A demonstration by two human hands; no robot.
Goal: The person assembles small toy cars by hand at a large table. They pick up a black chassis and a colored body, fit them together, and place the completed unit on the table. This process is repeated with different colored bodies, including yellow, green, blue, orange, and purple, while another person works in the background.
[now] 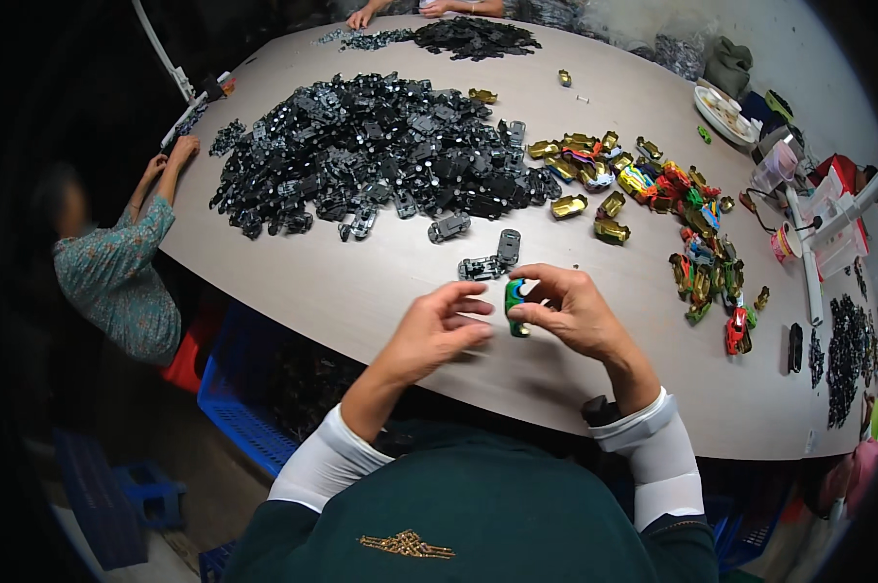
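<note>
My right hand (570, 309) pinches a small green and blue toy car body (515, 303) above the near edge of the pale oval table (361, 282). My left hand (441, 328) is right beside it, fingers curled, its fingertips close to the car; whether they touch it is unclear. Just beyond my hands lie two loose grey car chassis pieces (492, 257). A large heap of black chassis parts (371, 155) covers the middle left of the table. A spread of gold, red, green and blue car shells (662, 194) lies to the right.
A seated person in a patterned teal top (118, 272) rests hands on the table's left edge. Another person's hands (400, 10) work at a smaller black pile at the far end. Blue crates (240, 408) stand under the table. Plates, cups and a lamp crowd the right side.
</note>
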